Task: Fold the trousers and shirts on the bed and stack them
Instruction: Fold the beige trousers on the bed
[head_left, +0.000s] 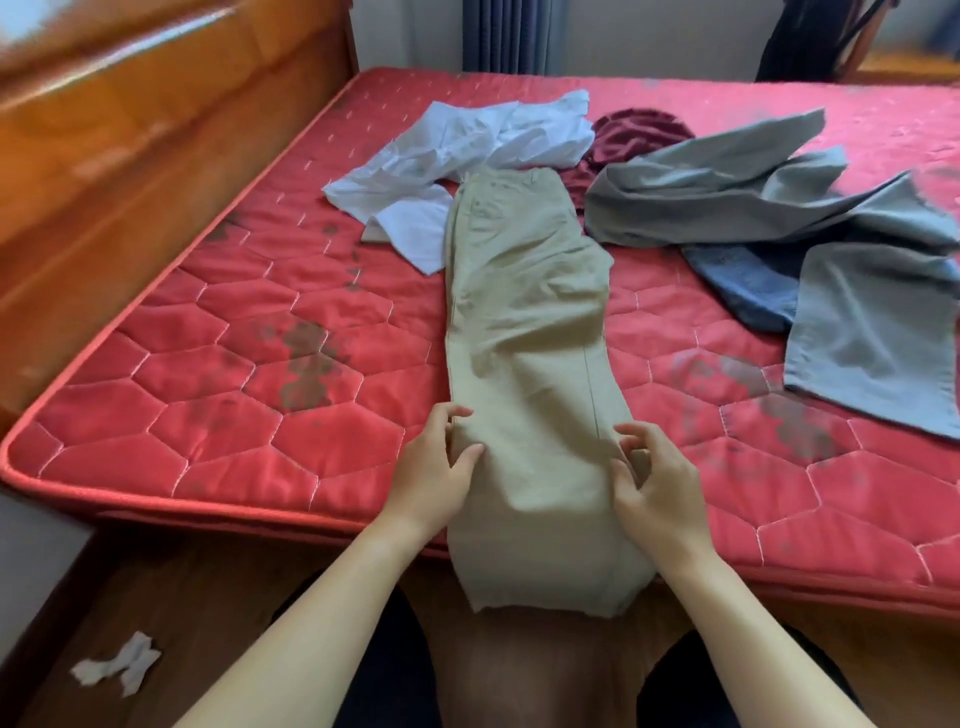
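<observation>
Beige trousers (524, 322) lie lengthwise on the red quilted mattress (218, 395), legs laid one on the other, hems hanging over the near edge. My left hand (441, 467) pinches the trousers' left edge between thumb and fingers. My right hand (657, 483) has curled fingers gathering the fabric at the right edge. Behind the waistband lies a crumpled white shirt (457, 156). A maroon garment (631, 137) sits behind it, partly covered. Grey trousers (810, 218) sprawl at the right over a blue garment (743, 286).
A wooden headboard (130, 156) runs along the left side of the bed. Crumpled white paper (117, 665) lies on the wooden floor at lower left. A dark curtain (509, 31) and a wooden chair with dark clothing (821, 36) stand beyond the bed.
</observation>
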